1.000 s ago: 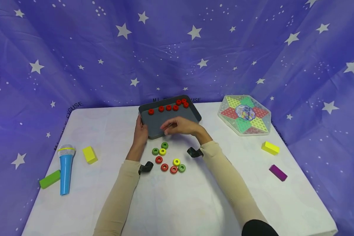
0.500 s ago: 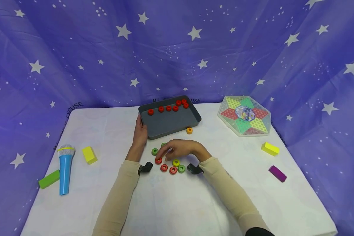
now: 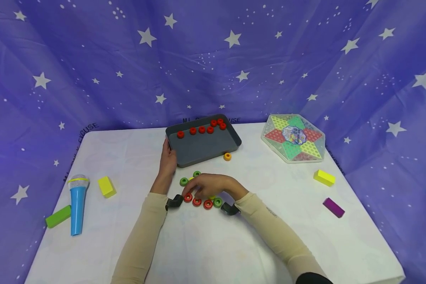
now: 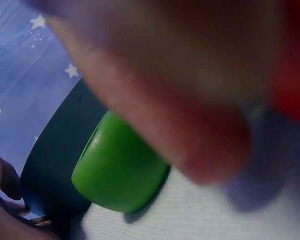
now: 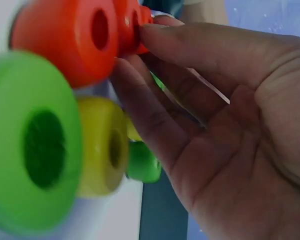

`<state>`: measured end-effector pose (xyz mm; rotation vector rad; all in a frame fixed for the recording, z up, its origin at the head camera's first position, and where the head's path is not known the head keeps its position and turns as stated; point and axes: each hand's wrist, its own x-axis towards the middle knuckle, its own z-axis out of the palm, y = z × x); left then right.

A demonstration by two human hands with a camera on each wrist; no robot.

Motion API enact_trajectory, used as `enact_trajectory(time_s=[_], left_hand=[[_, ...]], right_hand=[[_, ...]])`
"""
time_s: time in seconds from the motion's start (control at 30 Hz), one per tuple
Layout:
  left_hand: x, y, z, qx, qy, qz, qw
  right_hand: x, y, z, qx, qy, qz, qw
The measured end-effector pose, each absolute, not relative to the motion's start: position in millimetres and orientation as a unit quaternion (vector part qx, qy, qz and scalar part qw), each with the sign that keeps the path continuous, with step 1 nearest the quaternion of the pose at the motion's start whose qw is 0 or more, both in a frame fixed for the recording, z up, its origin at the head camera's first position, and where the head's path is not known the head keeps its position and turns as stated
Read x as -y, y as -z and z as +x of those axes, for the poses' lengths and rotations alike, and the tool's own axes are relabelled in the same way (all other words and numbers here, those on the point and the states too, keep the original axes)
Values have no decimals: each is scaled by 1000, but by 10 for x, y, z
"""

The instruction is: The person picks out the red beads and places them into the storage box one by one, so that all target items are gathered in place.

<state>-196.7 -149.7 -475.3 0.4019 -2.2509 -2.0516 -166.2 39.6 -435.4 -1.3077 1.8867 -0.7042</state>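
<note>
My left hand (image 3: 168, 161) grips the left side of a dark grey tray (image 3: 198, 152), thumb along its rim. Several red rings (image 3: 202, 129) sit inside, mostly along the far side. My right hand (image 3: 213, 184) is low over a cluster of rings on the table, its fingertips right at a red ring (image 3: 187, 198). Two more red rings and a green ring (image 3: 217, 202) lie nearer me; the hand partly covers yellow rings. In the right wrist view the thumb and loosely extended fingers meet the red rings (image 5: 90, 45), beside a yellow ring (image 5: 102, 145).
An orange ring (image 3: 227, 156) lies by the tray's near edge. At the right are a Chinese checkers box (image 3: 294, 138), a yellow block (image 3: 324, 178) and a purple block (image 3: 333, 207). A toy microphone (image 3: 77, 209), green block (image 3: 58, 216) and yellow block (image 3: 107, 187) lie left.
My right hand has come from over the tray down to the loose rings. The orange ring has come into view, and one red ring has shifted slightly left and nearer. My left hand stays put.
</note>
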Motion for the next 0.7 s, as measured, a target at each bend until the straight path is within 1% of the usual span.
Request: enact_trajectory(time_s=[0.13,0.37,0.5,0.7], left_hand=[[1499,4764,-1968,733,667,126,40],[1490,4761,-1958,728,673,119,49],[1483,4758,-1959,727,674,121,46],[1480,4760,-1970,729,672,124,40]], right_hand=[[-368,4379,-1637,-743,259,-519,335],[-348,4384,-1596,-757,253,-515,314],[-348,4371,-1573,-759,253,-515,308],[-352,4369,-1547,-767,254,-499,314]])
